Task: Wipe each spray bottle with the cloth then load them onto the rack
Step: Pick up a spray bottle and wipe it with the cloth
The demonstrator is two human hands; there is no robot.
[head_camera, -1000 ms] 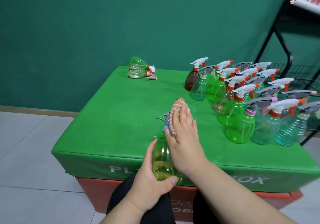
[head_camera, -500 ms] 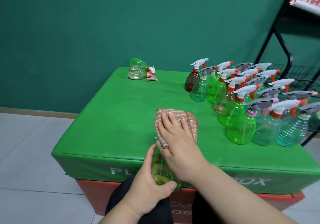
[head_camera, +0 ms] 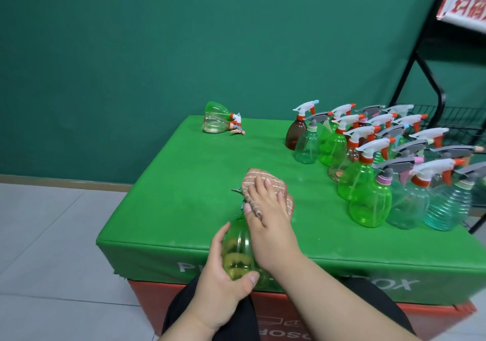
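A green spray bottle (head_camera: 238, 251) lies tilted over the table's front edge, its body gripped by my left hand (head_camera: 223, 288). My right hand (head_camera: 268, 222) holds a brown striped cloth (head_camera: 259, 177) wrapped over the bottle's spray head, thumb under and fingers on top. Only the grey trigger tip shows at the cloth's left. Several more spray bottles (head_camera: 368, 198), green, teal, clear and brown, stand in rows on the right of the green table (head_camera: 184, 182). The black wire rack (head_camera: 441, 119) stands behind them at the far right.
One green bottle (head_camera: 218, 121) lies on its side at the table's back edge, near the dark green wall. Grey tiled floor runs along the left. A red and white sign (head_camera: 462, 3) hangs on the rack's top.
My right hand has turned the cloth over the spray head, from edge-on to spread flat, and shifted slightly toward me. My left hand keeps its grip on the bottle.
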